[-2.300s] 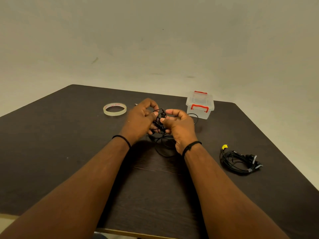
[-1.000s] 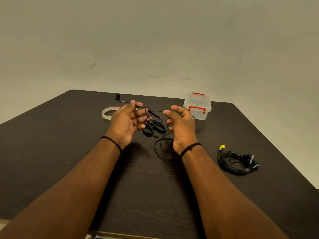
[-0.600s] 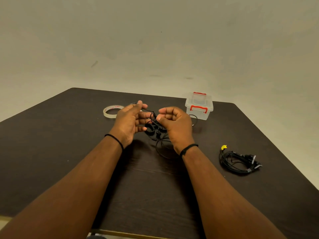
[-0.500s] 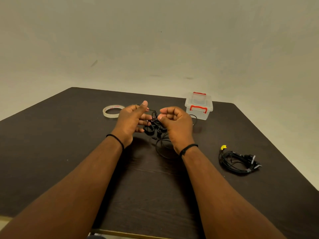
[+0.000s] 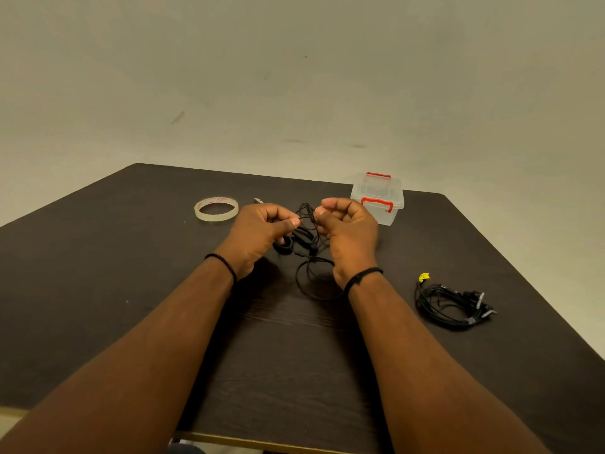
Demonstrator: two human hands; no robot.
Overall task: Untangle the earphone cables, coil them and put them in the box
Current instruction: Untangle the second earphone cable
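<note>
Head view, nearest first: two bare forearms rise from the bottom corners of the frame toward its middle, each with a thin black wristband [image 5: 361, 276], over a dark wood-grain table [image 5: 98, 290] whose near edge shows a pale strip at the bottom.

At centre frame the left hand [image 5: 258, 235] and the right hand [image 5: 350, 234] face each other, close together, knuckles up. Both have their fingers curled, and each pinches a strand of the tangled black earphone cable [image 5: 307, 224] between thumb and fingertips, so the grip on both sides is narrow and closed on the wire. A short run of cable lies roughly level, left to right, between the two pinches, with a small loop standing above it. Below the hands the rest of that cable hangs in a knot of loops and ends in one larger open loop lying on the table just in front of the right wrist.

At right of centre, well apart from the hands, a second bundle of black earphone cables [image 5: 451, 306] lies in a loose heap, its long axis running left to right; a small yellow tag sits at its upper left end, too small to read.

Farther back, left of the hands, a roll of clear tape [image 5: 216, 209] lies flat; red print on its inner core is not legible. Just beyond the right hand stands the clear plastic box [image 5: 379, 198] with red latches, lid on; nothing can be made out inside.
</note>
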